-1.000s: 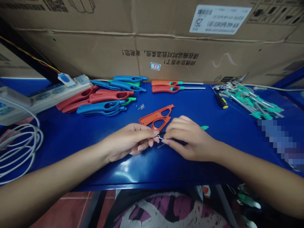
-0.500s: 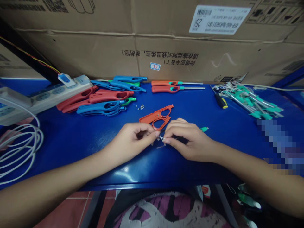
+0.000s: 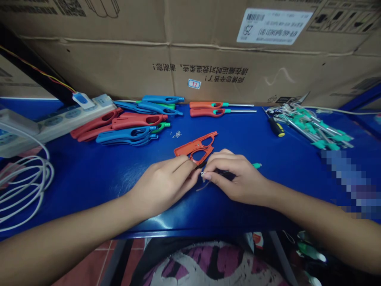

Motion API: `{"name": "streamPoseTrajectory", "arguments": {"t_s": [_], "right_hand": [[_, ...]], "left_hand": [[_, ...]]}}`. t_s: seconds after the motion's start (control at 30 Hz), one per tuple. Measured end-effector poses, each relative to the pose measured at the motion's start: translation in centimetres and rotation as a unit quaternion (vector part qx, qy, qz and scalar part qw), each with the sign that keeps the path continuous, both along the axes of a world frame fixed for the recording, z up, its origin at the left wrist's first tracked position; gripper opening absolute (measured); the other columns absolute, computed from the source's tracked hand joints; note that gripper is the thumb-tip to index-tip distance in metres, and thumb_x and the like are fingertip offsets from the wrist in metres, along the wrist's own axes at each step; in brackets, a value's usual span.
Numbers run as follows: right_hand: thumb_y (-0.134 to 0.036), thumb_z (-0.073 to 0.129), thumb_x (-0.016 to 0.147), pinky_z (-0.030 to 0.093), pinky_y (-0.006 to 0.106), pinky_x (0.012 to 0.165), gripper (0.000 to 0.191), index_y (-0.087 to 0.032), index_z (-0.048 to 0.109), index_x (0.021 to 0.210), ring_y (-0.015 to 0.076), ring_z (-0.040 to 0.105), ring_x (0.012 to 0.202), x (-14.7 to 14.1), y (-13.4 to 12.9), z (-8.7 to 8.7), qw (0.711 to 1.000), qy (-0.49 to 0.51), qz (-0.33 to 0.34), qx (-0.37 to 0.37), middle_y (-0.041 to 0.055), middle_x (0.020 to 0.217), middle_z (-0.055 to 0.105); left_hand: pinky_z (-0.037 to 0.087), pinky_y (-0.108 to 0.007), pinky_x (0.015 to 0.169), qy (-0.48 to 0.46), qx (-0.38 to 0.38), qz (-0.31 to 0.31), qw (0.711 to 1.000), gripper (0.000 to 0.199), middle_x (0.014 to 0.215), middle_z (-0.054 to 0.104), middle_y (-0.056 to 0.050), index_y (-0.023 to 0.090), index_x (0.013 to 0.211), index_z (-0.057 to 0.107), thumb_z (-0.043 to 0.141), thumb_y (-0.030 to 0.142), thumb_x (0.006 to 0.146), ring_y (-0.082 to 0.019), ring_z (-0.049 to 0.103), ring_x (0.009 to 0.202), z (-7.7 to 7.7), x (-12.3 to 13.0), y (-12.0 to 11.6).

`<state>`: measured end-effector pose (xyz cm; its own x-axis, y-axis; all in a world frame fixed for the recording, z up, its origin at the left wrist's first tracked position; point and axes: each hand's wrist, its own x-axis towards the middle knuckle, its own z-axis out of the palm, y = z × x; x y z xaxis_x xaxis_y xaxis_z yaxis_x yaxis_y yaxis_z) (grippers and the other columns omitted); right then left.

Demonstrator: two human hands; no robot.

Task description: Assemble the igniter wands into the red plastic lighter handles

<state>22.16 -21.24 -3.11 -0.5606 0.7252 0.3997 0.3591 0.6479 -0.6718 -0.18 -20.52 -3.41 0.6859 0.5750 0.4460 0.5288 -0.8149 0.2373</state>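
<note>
Just above the front part of the table, my left hand (image 3: 168, 184) is closed, its back turned up and its fingertips pressed together at the thin white wires (image 3: 203, 174). Opposite it, my right hand (image 3: 235, 174) pinches the same wires between thumb and forefinger; a small loop shows at its thumb. A thin loose end hangs below. A green tip (image 3: 256, 165) sticks out behind my right hand; the hand hides what it belongs to. Two orange lighter shell halves (image 3: 190, 147) lie open just beyond my fingers, beside a small dark piece that is partly covered.
Blue lighter shells (image 3: 125, 137) and red ones (image 3: 138, 120) lie at left by a power strip (image 3: 67, 119) and coiled cable (image 3: 26, 186). Two orange lighters (image 3: 208, 113), small screws (image 3: 176, 134), a screwdriver (image 3: 276, 126) and metal rods with green parts (image 3: 318, 125) lie farther back, before a cardboard box (image 3: 119, 71).
My left hand has rolled over so its back faces up and its thumb is tucked away. The crossed wires between the hands now show as a small loop. My right hand has barely moved.
</note>
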Motion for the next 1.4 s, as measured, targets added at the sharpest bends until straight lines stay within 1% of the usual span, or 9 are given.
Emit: {"name": "streamPoseTrajectory", "arguments": {"t_s": [0.17,0.33,0.43,0.77,0.9,1.17,1.23,1.3,1.4], "right_hand": [[-0.019,0.059,0.097,0.047,0.027,0.074,0.011,-0.019,0.064,0.087,0.0127,0.063,0.081,0.2,0.0,0.3,1.0,0.004,-0.003,-0.014,0.002,0.087,0.07],[-0.025,0.058,0.099,0.046,0.029,0.08,0.01,-0.019,0.065,0.099,0.0149,0.063,0.085,0.4,0.2,0.6,0.996,-0.094,-0.004,0.003,0.003,0.09,0.071],[-0.032,0.058,0.1,0.042,0.033,0.083,0.015,-0.018,0.066,0.098,0.0166,0.062,0.086,0.5,0.3,0.4,0.989,-0.143,0.015,0.044,0.0039,0.091,0.071],[-0.026,0.046,0.104,0.039,0.035,0.081,0.028,-0.016,0.067,0.088,0.0171,0.055,0.08,0.7,0.3,0.2,0.975,-0.173,0.029,0.139,0.0049,0.081,0.067],[-0.023,0.044,0.104,0.04,0.037,0.081,0.028,-0.017,0.069,0.091,0.0178,0.055,0.077,0.6,0.1,0.4,0.965,-0.186,0.038,0.183,0.0039,0.075,0.067],[-0.013,0.05,0.097,0.041,0.039,0.083,0.021,-0.014,0.071,0.094,0.018,0.057,0.077,0.6,0.0,0.6,0.944,-0.21,0.045,0.252,0.0036,0.077,0.069],[-0.014,0.052,0.097,0.04,0.04,0.082,0.019,-0.013,0.07,0.094,0.0179,0.058,0.077,0.6,0.1,0.7,0.949,-0.194,0.039,0.246,0.0038,0.077,0.07],[-0.016,0.054,0.097,0.04,0.039,0.08,0.017,-0.014,0.07,0.092,0.0173,0.058,0.075,0.7,0.2,0.7,0.961,-0.168,0.025,0.22,0.0039,0.076,0.069],[-0.019,0.056,0.096,0.04,0.038,0.079,0.016,-0.016,0.07,0.089,0.0162,0.058,0.074,0.8,0.3,0.6,0.975,-0.139,0.014,0.173,0.0034,0.076,0.067]], "left_hand": [[0.044,-0.022,0.061,-0.061,-0.1,0.015,0.993,0.016,0.079,0.064,-0.001,0.015,0.091,0.065,0.053,0.022,0.1,-0.011,0.057,0.066,0.5,0.1,0.1],[0.043,-0.02,0.061,-0.12,-0.192,0.038,0.973,0.014,0.076,0.064,0.001,0.017,0.087,0.067,0.059,0.022,0.097,-0.009,0.057,0.065,0.5,0.2,0.3],[0.043,-0.02,0.061,-0.128,-0.196,0.032,0.972,0.012,0.077,0.064,0.002,0.017,0.088,0.067,0.06,0.022,0.097,-0.009,0.056,0.064,0.3,0.2,0.2],[0.043,-0.021,0.062,-0.092,-0.194,0.003,0.977,0.015,0.077,0.062,0.001,0.016,0.089,0.066,0.056,0.023,0.099,-0.009,0.055,0.064,0.2,0.3,0.4],[0.046,-0.022,0.064,-0.061,-0.146,-0.021,0.987,0.016,0.081,0.065,-0.002,0.016,0.097,0.066,0.053,0.024,0.1,-0.012,0.059,0.069,0.1,0.1,0.5],[0.051,-0.029,0.071,0.023,0.046,-0.037,0.998,0.021,0.089,0.071,-0.008,0.012,0.096,0.066,0.048,0.022,0.102,-0.019,0.065,0.079,-0.3,0.0,0.2],[0.05,-0.028,0.07,-0.001,0.004,-0.031,1.0,0.02,0.088,0.069,-0.007,0.012,0.098,0.067,0.051,0.023,0.102,-0.017,0.065,0.078,0.0,0.0,0.1],[0.048,-0.025,0.07,-0.045,-0.086,-0.023,0.995,0.018,0.087,0.067,-0.004,0.013,0.101,0.067,0.052,0.023,0.101,-0.014,0.063,0.076,0.4,0.0,0.1],[0.045,-0.021,0.065,-0.107,-0.215,-0.006,0.971,0.02,0.083,0.066,0.0,0.016,0.098,0.069,0.052,0.024,0.102,-0.01,0.059,0.07,1.1,0.1,0.1]]}}
